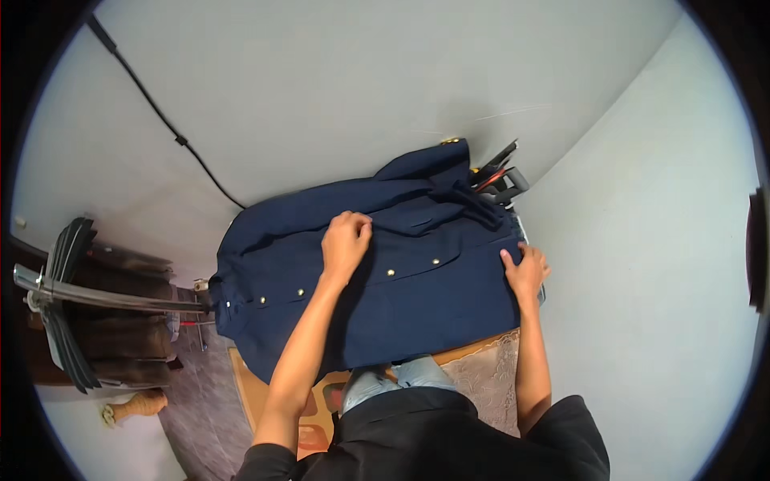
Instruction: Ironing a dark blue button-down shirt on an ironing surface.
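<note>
A navy blue jacket (449, 309) with gold buttons lies spread out in front of me, its collar to the left and its hem to the right. One sleeve is folded along the far side, with gold buttons at its cuff. Over the middle of the jacket is my left hand (345, 247), its fingers curled and closed; whether fabric is pinched in them is hidden. My right hand (527, 274) rests at the hem on the right edge, thumb and fingers apart. The surface under the jacket is mostly covered.
Grey walls (337, 96) rise behind and to the right. Tools with dark handles (507, 186) stand past the jacket's far right corner. At left, a metal rail (120, 298) carries dark hangers (66, 240) and brown garments. A black cable (152, 98) runs down the wall. Patterned covering (489, 373) shows below.
</note>
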The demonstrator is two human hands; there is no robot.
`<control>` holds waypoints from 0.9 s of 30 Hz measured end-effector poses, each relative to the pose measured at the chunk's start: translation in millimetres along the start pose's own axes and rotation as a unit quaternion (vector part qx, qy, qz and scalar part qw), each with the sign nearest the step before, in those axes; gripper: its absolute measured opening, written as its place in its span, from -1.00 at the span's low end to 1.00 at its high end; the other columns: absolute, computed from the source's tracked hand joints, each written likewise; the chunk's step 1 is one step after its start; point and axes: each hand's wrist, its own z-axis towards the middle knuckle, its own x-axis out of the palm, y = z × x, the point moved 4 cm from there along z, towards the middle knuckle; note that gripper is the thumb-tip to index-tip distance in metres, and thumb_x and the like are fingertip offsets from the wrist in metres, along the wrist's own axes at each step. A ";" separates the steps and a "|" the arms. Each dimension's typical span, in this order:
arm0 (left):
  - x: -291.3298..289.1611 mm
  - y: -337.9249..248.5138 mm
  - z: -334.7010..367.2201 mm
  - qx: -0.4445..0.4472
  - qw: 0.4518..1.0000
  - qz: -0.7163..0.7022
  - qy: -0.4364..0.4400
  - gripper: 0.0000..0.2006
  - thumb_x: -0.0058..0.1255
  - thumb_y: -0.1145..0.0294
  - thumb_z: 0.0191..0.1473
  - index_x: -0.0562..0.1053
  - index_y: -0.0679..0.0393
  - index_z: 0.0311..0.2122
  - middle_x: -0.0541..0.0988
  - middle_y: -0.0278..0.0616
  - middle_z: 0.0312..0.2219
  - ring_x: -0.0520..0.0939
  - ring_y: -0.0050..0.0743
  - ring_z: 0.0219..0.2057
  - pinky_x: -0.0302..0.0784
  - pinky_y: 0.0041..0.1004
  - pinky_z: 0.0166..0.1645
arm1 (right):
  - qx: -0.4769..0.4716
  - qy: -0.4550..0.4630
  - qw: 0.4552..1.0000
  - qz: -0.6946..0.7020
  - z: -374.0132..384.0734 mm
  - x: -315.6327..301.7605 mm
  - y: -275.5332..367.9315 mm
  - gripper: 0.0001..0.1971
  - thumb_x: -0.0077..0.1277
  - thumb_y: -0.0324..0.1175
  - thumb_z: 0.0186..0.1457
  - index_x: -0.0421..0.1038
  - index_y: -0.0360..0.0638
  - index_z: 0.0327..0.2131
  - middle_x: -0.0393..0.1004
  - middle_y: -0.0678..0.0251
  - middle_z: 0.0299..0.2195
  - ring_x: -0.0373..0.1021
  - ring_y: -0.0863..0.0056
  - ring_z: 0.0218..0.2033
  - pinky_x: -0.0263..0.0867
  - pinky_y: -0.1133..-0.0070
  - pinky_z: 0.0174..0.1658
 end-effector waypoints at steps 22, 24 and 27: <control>197.7 -84.0 98.0 0.131 0.981 0.138 -0.023 -0.44 0.37 0.25 -0.24 0.49 0.19 -0.07 0.52 -0.01 -0.08 0.47 0.02 -0.05 0.32 -0.11 0.04 | 0.004 -0.109 0.953 0.283 71.7 3.8 23.1 -0.21 0.38 -0.12 -0.07 0.30 -0.06 0.24 0.34 0.19 0.22 0.18 0.14 0.30 -0.06 0.20 0.35; 201.9 -94.1 92.8 0.105 0.990 0.094 0.024 -0.51 0.35 0.25 -0.22 0.51 0.17 -0.12 0.55 -0.07 -0.15 0.50 -0.02 -0.11 0.33 -0.12 -0.01 | -0.014 -0.133 0.954 0.269 101.3 18.9 36.1 -0.22 0.36 -0.18 -0.05 0.28 -0.05 0.26 0.33 0.19 0.24 0.18 0.17 0.30 -0.05 0.22 0.36; 188.5 -93.2 92.6 0.098 0.992 0.065 0.043 -0.70 0.28 0.26 -0.12 0.57 0.15 -0.26 0.59 -0.20 -0.33 0.55 -0.11 -0.23 0.34 -0.16 -0.11 | -0.007 -0.180 0.898 0.401 140.7 47.4 55.2 -0.37 0.30 -0.34 -0.05 0.40 -0.09 0.16 0.39 0.22 0.20 0.26 0.22 0.25 0.00 0.30 0.33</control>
